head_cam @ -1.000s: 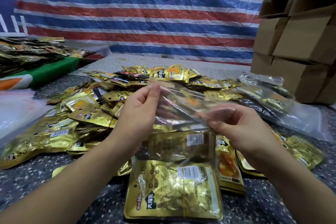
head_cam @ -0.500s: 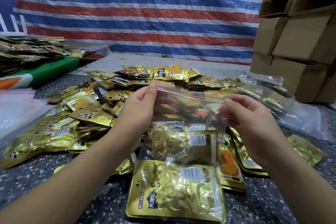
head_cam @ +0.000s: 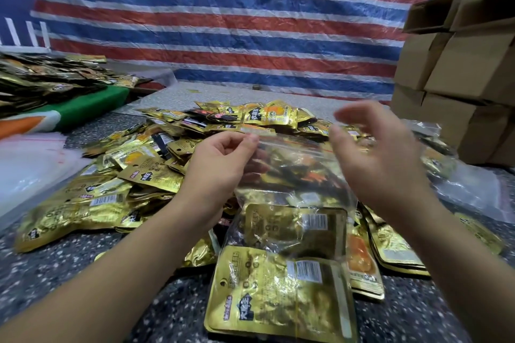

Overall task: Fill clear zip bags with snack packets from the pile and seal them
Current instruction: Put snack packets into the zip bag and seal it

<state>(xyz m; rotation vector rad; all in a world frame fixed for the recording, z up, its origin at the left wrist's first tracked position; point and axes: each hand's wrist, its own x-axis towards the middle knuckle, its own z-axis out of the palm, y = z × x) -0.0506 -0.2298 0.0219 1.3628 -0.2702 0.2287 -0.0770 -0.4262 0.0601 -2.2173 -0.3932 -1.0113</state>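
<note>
Now left hand (head_cam: 220,164) pinches zip bag (head_cam: 292,175) top, right hand (head_cam: 376,159) loose, fingers relaxed.

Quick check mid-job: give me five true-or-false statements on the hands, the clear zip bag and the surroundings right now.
1. The left hand pinches the clear plastic zip bag at its top edge. True.
2. The right hand grips a packet. False: it is open, holding nothing.
3. The bag holds gold foil snack packets. True.
4. Brown cardboard boxes stand on the left. False: on the right.
5. The bag is empty. False: packets inside.
</note>
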